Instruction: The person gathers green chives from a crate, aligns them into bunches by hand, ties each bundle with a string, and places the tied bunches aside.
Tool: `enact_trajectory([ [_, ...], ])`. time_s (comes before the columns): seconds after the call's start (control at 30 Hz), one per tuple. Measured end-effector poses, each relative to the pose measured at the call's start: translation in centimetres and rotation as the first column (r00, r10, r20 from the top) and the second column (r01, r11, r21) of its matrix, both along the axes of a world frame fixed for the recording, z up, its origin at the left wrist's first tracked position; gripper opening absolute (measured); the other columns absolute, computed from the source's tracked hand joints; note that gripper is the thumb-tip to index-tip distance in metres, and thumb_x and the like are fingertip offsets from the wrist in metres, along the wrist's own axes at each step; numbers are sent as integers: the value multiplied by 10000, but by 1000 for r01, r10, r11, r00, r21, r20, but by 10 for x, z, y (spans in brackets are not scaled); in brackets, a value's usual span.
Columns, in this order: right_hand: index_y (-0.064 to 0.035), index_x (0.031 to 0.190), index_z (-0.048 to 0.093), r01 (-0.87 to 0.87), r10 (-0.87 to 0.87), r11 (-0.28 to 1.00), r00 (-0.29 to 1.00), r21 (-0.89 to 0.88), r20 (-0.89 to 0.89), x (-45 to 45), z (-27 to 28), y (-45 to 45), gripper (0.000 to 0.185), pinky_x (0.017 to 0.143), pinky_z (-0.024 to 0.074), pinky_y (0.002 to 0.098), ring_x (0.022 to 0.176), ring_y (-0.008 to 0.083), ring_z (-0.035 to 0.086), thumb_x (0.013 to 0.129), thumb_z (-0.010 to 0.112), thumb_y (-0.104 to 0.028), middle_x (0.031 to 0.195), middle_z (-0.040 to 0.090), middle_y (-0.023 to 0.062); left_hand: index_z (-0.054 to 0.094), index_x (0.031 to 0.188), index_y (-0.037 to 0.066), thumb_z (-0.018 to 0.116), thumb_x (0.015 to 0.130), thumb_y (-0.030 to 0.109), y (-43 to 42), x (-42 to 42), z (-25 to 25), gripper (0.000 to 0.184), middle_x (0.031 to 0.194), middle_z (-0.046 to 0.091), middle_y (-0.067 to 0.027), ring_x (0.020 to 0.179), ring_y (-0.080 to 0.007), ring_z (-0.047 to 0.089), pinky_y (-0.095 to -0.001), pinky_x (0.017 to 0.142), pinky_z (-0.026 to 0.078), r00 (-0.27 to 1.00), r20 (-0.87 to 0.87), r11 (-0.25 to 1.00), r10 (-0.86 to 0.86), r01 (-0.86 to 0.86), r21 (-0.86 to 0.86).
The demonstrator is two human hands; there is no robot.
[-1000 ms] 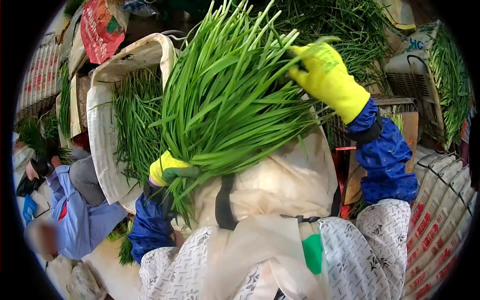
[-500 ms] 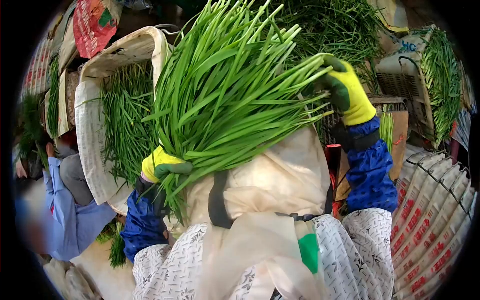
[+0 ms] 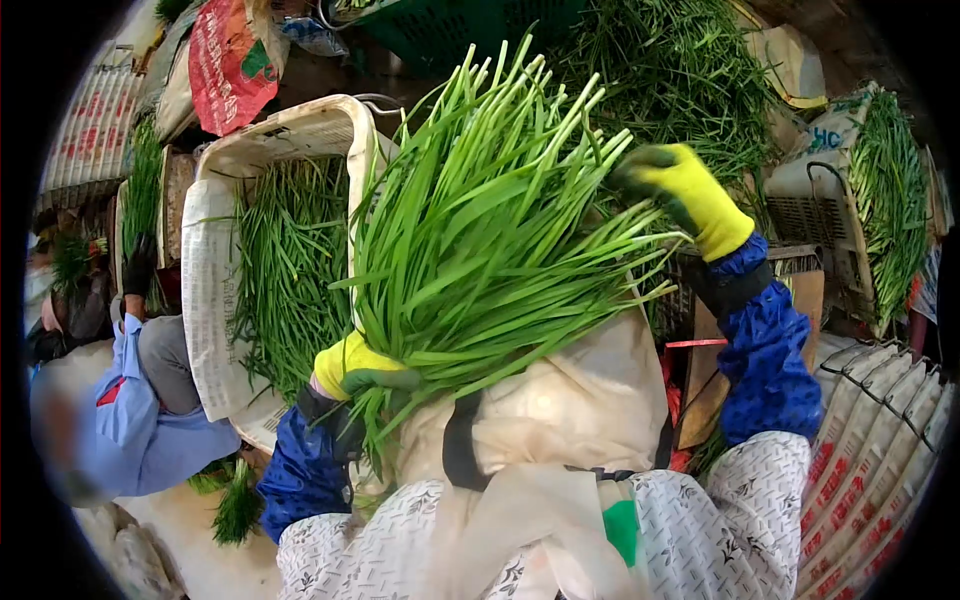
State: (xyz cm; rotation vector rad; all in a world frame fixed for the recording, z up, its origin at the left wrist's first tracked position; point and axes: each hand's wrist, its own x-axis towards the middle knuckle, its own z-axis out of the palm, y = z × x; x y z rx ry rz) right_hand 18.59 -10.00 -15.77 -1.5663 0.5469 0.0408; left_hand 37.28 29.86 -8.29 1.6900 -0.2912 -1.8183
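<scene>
A large fanned bundle of long green leafy stalks (image 3: pixel 480 250) lies across my lap, its pale stem ends pointing up and right. My left hand (image 3: pixel 362 368), in a yellow glove with green fingers, is wrapped round the leafy lower left end. Beside the pale stem ends at the right is my right hand (image 3: pixel 690 195), gloved the same way. Its fingers are bent and blurred, and whether they pinch any stalk cannot be made out. Beneath the bundle a cream apron (image 3: pixel 560 400) covers my lap.
A lined white basket (image 3: pixel 210 290) of green stalks stands at the left. Loose greens (image 3: pixel 670 90) are heaped ahead, near a green crate (image 3: pixel 450 30). Another filled basket (image 3: pixel 815 190) is at the right. A person in blue (image 3: pixel 165 440) sits at the far left.
My right hand has moved from the outer side of the stem ends to just above them. My left hand keeps its hold. The person at the left has moved an arm.
</scene>
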Motion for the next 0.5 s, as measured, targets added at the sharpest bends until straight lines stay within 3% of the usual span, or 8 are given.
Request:
enact_trajectory([
  [0.07,9,1045,674,393,-403,896,915,-205,-9,-16,-5,-28,355,783,490,289,838,165,633,818,692,-263,953,700,78,640,1069,-29,752,697,13,-8,-4,10,391,886,678,-92,723,-137,613,-291,633,516,1000,-14,1000,24,-24,17],
  [0.13,-5,1120,640,325,-414,454,901,-830,126,-27,1,-36,472,859,485,354,1006,243,620,808,710,-353,1085,665,134,645,1057,-30,742,699,8,-14,-5,12,373,825,678,-95,644,-135,611,-290,560,514,998,-29,998,59,-59,-4],
  [0.2,-7,1180,591,341,-271,678,940,-651,210,-11,51,11,624,937,448,404,1127,336,548,752,732,-438,1213,576,197,638,1084,-26,734,702,4,-17,-8,13,395,807,676,-95,617,-132,611,-285,530,509,994,-65,995,84,-88,-50],
  [0.23,8,1145,596,165,4,565,979,-808,202,0,67,26,671,963,425,415,1128,359,535,712,735,-485,1225,556,224,631,1117,-27,734,711,11,-16,-6,10,421,884,689,-90,725,-137,640,-284,618,532,999,-36,998,35,-37,-45],
  [0.27,14,1095,610,35,98,454,991,-890,89,9,76,42,699,1007,374,452,1166,369,497,686,716,-543,1210,557,234,617,1152,-21,718,764,45,-3,2,-7,406,1023,686,-69,899,-140,633,-297,792,523,985,93,983,-144,153,-97],
  [0.33,-5,1046,635,-118,139,291,987,-949,-81,24,48,55,673,1037,294,536,1169,390,454,707,653,-587,1142,570,233,617,1162,-6,700,789,64,-12,-5,-3,389,1042,689,-95,945,-176,645,-306,852,511,999,-36,976,-17,9,-216],
  [0.43,-35,1077,638,-216,214,624,972,-751,-101,31,22,48,523,1031,301,532,1137,387,470,764,637,-454,1166,584,179,615,1182,1,616,864,77,26,10,-29,326,1103,671,-120,987,-203,647,-306,873,508,869,358,772,-342,477,-420],
  [0.5,-57,1205,586,-191,197,596,976,-780,-89,33,16,46,628,1079,263,492,1233,386,419,743,631,-479,1263,538,208,610,1198,-1,534,927,82,12,12,-13,294,1151,657,-124,1006,-188,646,-299,881,507,722,547,590,-423,678,-439],
])
